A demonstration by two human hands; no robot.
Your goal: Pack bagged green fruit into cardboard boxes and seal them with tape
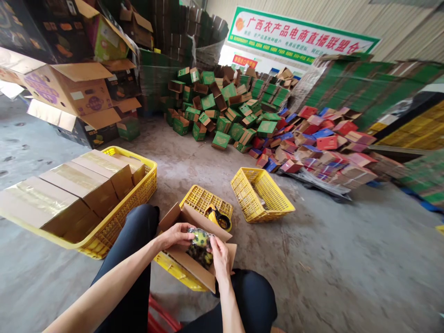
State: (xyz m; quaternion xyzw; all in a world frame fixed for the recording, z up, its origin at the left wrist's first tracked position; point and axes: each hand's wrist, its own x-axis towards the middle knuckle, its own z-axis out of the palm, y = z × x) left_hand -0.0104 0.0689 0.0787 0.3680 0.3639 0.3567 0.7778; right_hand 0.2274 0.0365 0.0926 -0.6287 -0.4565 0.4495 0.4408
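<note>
My left hand (178, 235) and my right hand (219, 252) are closed on the two ends of a clear plastic packet (200, 237) with dark spots and something yellow-green showing through. They hold it just above an open cardboard box (192, 266), whose flaps stand outward. Dark and yellow-green contents (201, 255) lie inside the box, partly hidden by the packet and my right hand. Under the box is a yellow plastic crate (180, 273), between my knees. A yellow and black tape dispenser (219, 218) rests on another yellow crate (194, 196) just beyond the box.
On my left, a long yellow crate (151, 178) holds several taped cardboard boxes (48, 199). A yellow basket (263, 215) stands on the floor ahead to the right. Farther off are heaps of green boxes (222, 138) and red and blue boxes (326, 141), with large cartons (79, 90) at left.
</note>
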